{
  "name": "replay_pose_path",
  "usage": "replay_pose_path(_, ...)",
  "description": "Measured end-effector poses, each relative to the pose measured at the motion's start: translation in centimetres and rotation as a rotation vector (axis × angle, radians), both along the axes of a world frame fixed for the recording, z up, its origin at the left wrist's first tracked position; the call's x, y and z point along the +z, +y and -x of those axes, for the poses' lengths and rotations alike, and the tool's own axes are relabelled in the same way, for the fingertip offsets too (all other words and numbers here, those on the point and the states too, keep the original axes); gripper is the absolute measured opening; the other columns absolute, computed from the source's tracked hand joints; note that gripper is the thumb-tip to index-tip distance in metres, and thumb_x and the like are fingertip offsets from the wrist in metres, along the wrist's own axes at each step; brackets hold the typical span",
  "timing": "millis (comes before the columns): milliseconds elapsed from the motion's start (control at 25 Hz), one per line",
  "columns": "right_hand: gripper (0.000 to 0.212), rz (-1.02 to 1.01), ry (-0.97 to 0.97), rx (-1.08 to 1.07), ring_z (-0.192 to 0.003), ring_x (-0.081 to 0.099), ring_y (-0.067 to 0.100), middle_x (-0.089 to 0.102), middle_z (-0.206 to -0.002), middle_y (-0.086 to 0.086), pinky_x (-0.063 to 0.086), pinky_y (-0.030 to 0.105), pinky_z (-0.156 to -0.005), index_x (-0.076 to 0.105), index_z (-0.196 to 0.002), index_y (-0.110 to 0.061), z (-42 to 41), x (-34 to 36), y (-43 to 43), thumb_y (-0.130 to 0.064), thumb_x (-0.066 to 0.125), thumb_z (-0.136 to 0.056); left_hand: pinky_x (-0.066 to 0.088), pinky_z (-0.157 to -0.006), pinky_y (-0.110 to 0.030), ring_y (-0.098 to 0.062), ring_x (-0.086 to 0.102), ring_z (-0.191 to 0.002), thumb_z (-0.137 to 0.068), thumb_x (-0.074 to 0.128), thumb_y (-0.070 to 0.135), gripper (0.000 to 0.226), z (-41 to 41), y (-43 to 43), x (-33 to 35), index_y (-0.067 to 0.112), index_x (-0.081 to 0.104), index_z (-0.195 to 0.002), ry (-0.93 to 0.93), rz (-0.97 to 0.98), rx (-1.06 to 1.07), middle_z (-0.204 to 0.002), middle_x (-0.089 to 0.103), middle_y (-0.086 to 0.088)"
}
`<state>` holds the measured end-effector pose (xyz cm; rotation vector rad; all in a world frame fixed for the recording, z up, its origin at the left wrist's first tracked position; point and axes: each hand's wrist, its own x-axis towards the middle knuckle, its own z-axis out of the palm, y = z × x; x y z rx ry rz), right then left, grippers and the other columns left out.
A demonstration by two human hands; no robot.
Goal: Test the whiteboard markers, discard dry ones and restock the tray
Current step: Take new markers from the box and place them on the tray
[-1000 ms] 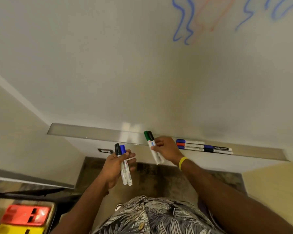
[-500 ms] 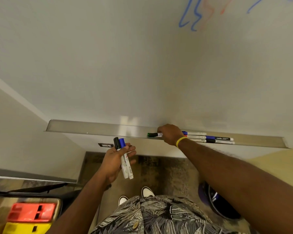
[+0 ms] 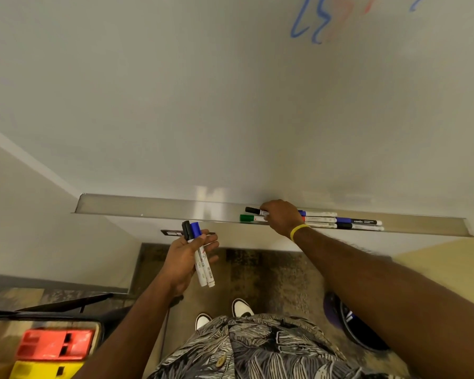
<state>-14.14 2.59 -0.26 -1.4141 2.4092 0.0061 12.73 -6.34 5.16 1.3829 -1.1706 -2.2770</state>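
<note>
Head view, looking down along a whiteboard [image 3: 175, 105] to its metal tray [image 3: 148, 207] and the floor below. The right hand [image 3: 281, 218] reaches forward with the arm nearly straight, the palm turned down over the tray and the fingers curled on the barrels of two markers that lie lengthwise in it: a black-capped marker [image 3: 253, 210] toward the board and a green-capped marker [image 3: 248, 218] toward the tray's front lip. Both caps point left and stick out past the knuckles; whether the fingers grip the barrels or merely rest on them cannot be told. A yellow wristband [image 3: 298, 231] circles the right wrist. To the right of this hand, more markers [image 3: 348, 223] lie in the tray in parallel rows, their ends hidden under the hand.

The left hand [image 3: 188, 257] is held below the tray and well apart from the right, the forearm bent and raised, the palm facing inward. Its thumb and fingers close around two white-barrelled markers side by side, one with a black cap [image 3: 187, 229] and one with a blue cap [image 3: 195, 229], caps up and barrels slanting down to the right.

Blue and faint red scribbles [image 3: 315, 26] mark the board's upper right. A dark bin [image 3: 359, 332] stands on the floor beneath the right forearm, and red and yellow boxes [image 3: 52, 351] sit at lower left.
</note>
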Motion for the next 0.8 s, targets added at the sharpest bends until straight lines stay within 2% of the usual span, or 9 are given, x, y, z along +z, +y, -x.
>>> replay_pose_path(360,0.020,-0.029,0.048,0.031,-0.096,0.063,0.028,0.069,-0.105,0.008,0.051,0.036,-0.083,0.069,-0.107,-0.016,0.1,-1.0,-1.2,-0.016,0.060,-0.090,0.054,-0.090,-0.045,-0.026,0.070,-0.105,-0.100,0.047,0.013,0.026,-0.2,0.3,0.0,0.008,0.058,-0.123,-0.007,0.006,0.035,-0.115,0.071,-0.012)
replay_pose_path(640,0.021,0.004,0.021,0.022,-0.099,0.063,0.027,0.068,-0.108,0.008,0.050,0.035,-0.086,0.068,-0.109,-0.015,0.2,-0.9,-0.6,-0.017,0.063,-0.089,0.054,-0.087,-0.041,-0.026,0.070,-0.105,-0.100,0.047,0.014,0.027,0.5,0.6,-0.2,0.009,0.057,-0.125,0.016,0.009,0.031,-0.116,0.071,-0.013)
replay_pose_path(720,0.018,0.145,-0.063,-0.079,-0.097,0.063,0.026,0.067,-0.105,0.007,0.050,0.036,-0.086,0.068,-0.107,-0.013,-0.7,0.2,-0.2,-0.018,0.062,-0.091,0.053,-0.090,-0.040,-0.027,0.068,-0.107,-0.100,0.048,0.014,0.028,0.8,0.5,-0.3,0.009,0.056,-0.126,0.030,-0.003,0.046,-0.116,0.070,-0.014)
replay_pose_path(800,0.013,0.324,-0.312,-0.215,-0.088,0.064,0.022,0.070,-0.095,0.005,0.054,0.038,-0.085,0.071,-0.098,-0.011,-3.2,1.9,0.4,-0.020,0.062,-0.092,0.050,-0.097,-0.041,-0.027,0.066,-0.113,-0.100,0.048,0.015,0.028,1.2,0.5,-0.4,0.010,0.056,-0.126,0.036,-0.005,0.056,-0.117,0.070,-0.013)
